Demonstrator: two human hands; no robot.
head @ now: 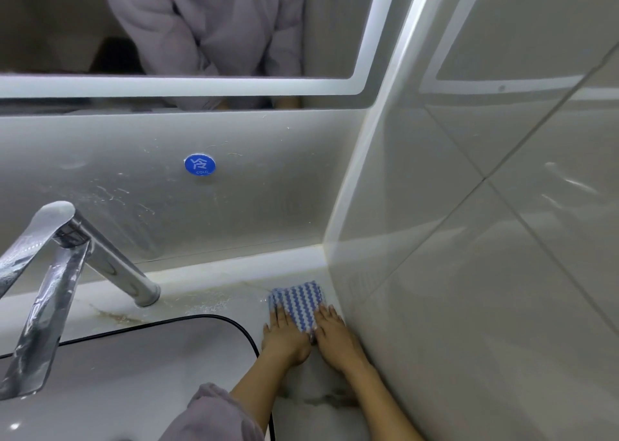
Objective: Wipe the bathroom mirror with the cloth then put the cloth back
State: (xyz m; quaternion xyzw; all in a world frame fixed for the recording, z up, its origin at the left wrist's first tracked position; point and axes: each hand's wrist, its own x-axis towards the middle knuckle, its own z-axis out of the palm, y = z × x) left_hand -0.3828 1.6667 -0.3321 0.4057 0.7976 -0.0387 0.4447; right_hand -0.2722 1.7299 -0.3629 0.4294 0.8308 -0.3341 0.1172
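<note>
A folded blue-and-white wavy-striped cloth [298,301] lies flat on the white countertop [214,293], in the corner by the right wall. My left hand [284,335] rests on its left edge with straight fingers. My right hand [335,335] lies flat on its right edge, close to the wall. The bathroom mirror [187,28] with a lit white border hangs above the backsplash and reflects a person's grey sleeves.
A chrome tap [67,263] leans over the sink basin [134,380] at the left. A round blue "cold" sticker [200,164] sits on the streaked backsplash. A glossy tiled wall [485,239] closes off the right side.
</note>
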